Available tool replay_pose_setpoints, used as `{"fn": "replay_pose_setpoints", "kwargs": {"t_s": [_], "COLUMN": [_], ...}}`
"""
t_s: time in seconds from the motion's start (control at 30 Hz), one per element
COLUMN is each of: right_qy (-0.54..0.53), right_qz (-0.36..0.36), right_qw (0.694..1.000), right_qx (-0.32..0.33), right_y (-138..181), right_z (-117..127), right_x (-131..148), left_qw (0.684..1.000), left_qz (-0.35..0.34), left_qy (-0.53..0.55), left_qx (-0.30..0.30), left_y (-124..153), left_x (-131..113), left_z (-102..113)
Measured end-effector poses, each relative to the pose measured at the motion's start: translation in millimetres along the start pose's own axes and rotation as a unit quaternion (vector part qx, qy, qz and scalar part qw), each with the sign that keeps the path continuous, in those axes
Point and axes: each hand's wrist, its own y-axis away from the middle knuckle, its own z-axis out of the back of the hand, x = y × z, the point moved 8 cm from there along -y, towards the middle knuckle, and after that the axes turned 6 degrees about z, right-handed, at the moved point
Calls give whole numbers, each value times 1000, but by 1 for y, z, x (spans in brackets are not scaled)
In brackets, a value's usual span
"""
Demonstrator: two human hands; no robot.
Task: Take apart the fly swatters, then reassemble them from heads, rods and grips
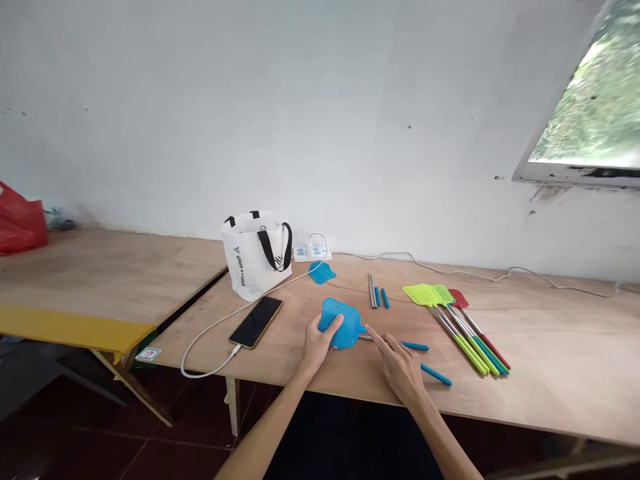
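A blue mesh fly swatter head (336,320) is gripped at its left side by my left hand (317,340), the thumb lying across the mesh. My right hand (400,363) reaches in from the other side, its fingertips at the narrow neck of the head. Some of its fingers are hidden from view. A metal rod (367,337) shows just below the neck and runs behind that hand. Two blue handles, one farther back (415,346) and a nearer handle (437,375), stick out to the right of my right hand. What joins them is covered.
Assembled fly swatters (467,330) in yellow-green, blue and red lie at right. Metal rods (372,291) and short blue handles (381,297) sit behind my hands, with blue swatter heads (321,272) near a power strip (300,254). A phone (256,323), cable and white bag (255,257) stand left.
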Motion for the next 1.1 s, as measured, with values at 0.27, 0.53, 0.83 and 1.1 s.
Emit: {"fn": "replay_pose_setpoints", "kwargs": {"t_s": [0.27,0.53,0.83,1.1], "right_qy": [6,-5,-12,-95], "right_qz": [3,-2,2,-23], "right_qw": [1000,1000,1000,995], "right_qx": [-3,-2,1,-17], "right_y": [0,0,1,-2], "right_z": [-1,-2,-4,0], "right_x": [0,-1,-2,-6], "left_qw": [1000,1000,996,998], "left_qz": [-1,-16,-74,-58], "left_qy": [1,-8,-35,-31], "left_qx": [-7,-6,-17,9], "left_y": [3,3,6,0], "left_x": [-3,-3,-8,1], "left_z": [0,0,0,-2]}}
